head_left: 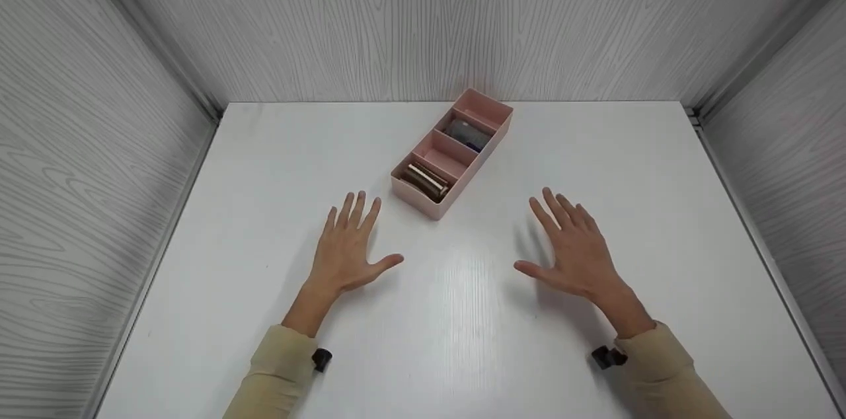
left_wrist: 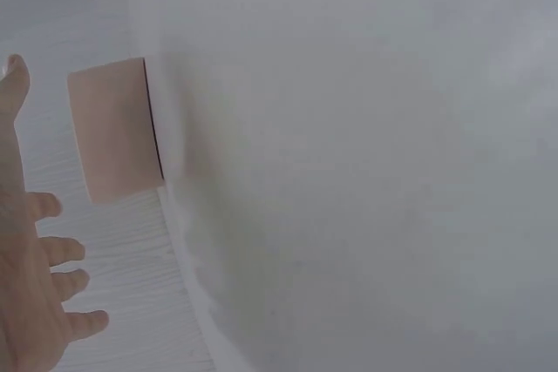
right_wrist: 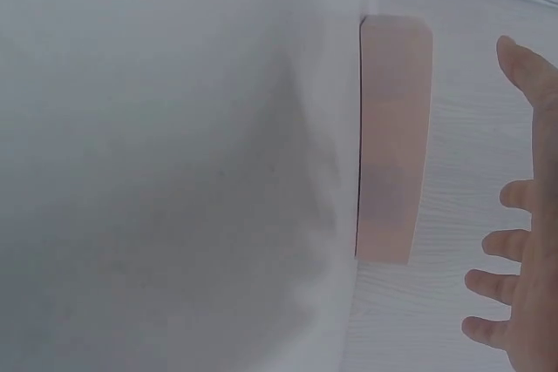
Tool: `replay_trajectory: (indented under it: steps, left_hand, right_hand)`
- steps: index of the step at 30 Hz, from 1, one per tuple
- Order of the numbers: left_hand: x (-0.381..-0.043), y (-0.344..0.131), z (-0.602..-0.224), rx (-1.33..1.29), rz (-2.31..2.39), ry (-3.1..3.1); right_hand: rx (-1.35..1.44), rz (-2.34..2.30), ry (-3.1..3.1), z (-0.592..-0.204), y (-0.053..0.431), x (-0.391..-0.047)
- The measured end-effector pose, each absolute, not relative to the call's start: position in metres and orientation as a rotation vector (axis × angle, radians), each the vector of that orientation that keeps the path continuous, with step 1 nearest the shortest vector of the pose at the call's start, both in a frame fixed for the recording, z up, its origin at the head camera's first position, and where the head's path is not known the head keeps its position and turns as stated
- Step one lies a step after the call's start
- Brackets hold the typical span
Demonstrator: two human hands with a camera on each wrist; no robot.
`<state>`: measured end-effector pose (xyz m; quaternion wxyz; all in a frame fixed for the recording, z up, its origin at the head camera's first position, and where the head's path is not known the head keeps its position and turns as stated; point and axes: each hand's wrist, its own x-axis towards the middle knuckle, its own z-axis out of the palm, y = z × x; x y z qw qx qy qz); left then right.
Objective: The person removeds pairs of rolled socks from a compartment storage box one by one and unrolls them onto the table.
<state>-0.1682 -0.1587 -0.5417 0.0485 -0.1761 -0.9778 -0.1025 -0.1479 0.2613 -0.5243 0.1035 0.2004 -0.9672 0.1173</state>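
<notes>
A long pink box [head_left: 456, 184] with four compartments in a row stands slanted on the white table, its near end toward the left. In its nearest compartment sit brown, flat items with gold-coloured edges [head_left: 426, 181]; a grey, folded-looking item with a dark blue part [head_left: 468, 135] lies in the third one. My left hand [head_left: 345, 254] is spread palm down over the table, left of and nearer than the box. To the right, my right hand [head_left: 575, 254] is spread likewise. Neither hand touches the box. Both wrist views show the box's outer side.
The white table [head_left: 264, 161] is bounded by a grey wood-grain back panel [head_left: 423, 22] and by side panels on the left [head_left: 86, 174] and right [head_left: 793, 141]. The far end of the box is close to the back panel.
</notes>
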Motion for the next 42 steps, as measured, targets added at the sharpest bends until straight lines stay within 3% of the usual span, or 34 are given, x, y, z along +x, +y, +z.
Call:
replay_trajectory:
  steps: [21,42]
  left_hand:
    - [-0.21,-0.148,-0.542,-0.579,-0.299,-3.007]
    - [-0.236,-0.141,-0.542,-0.646,-0.239,-3.011]
  right_hand:
    - [0.857,0.324,-2.757,-0.52,0.195,-0.184]
    - [0.935,0.338,-2.722,-0.511,0.16,-0.222]
